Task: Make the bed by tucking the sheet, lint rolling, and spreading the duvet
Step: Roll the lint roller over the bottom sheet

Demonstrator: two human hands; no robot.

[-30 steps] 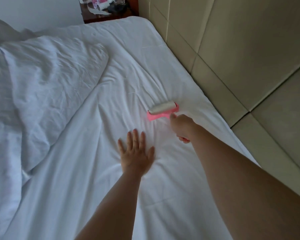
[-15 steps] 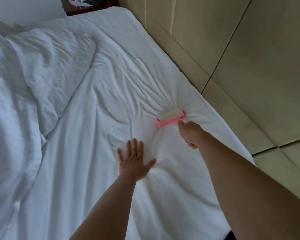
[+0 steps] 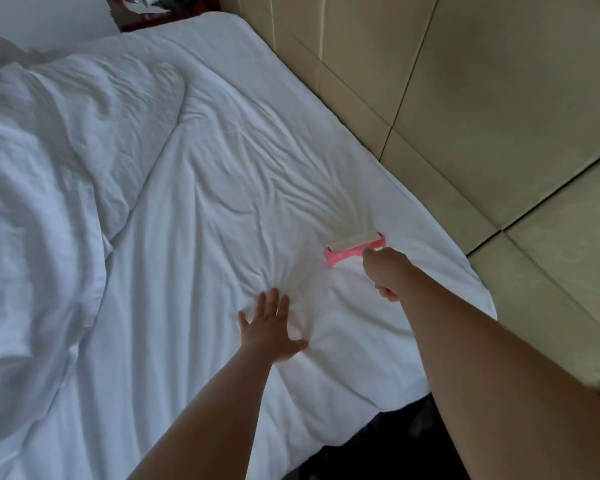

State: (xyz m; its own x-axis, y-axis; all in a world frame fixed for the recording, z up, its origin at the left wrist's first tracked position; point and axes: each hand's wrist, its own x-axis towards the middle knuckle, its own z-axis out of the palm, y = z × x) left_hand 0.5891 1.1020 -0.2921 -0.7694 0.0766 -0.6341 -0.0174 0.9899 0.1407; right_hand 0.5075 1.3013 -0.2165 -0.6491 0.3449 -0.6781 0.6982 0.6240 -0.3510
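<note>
A white sheet covers the mattress, creased into folds that fan out from my left hand. My left hand lies flat on the sheet, fingers spread, holding nothing. My right hand is closed on the handle of a pink lint roller, whose white roll rests on the sheet near the bed's right edge. A white duvet lies bunched up over the left half of the bed.
A beige padded headboard runs along the right side of the mattress. A dark wooden nightstand with clutter stands at the far corner. Dark floor shows below the sheet's near right edge.
My right hand has drawn the lint roller toward the right edge of the bed. My left hand stays flat on the sheet, and more creases have gathered in front of it.
</note>
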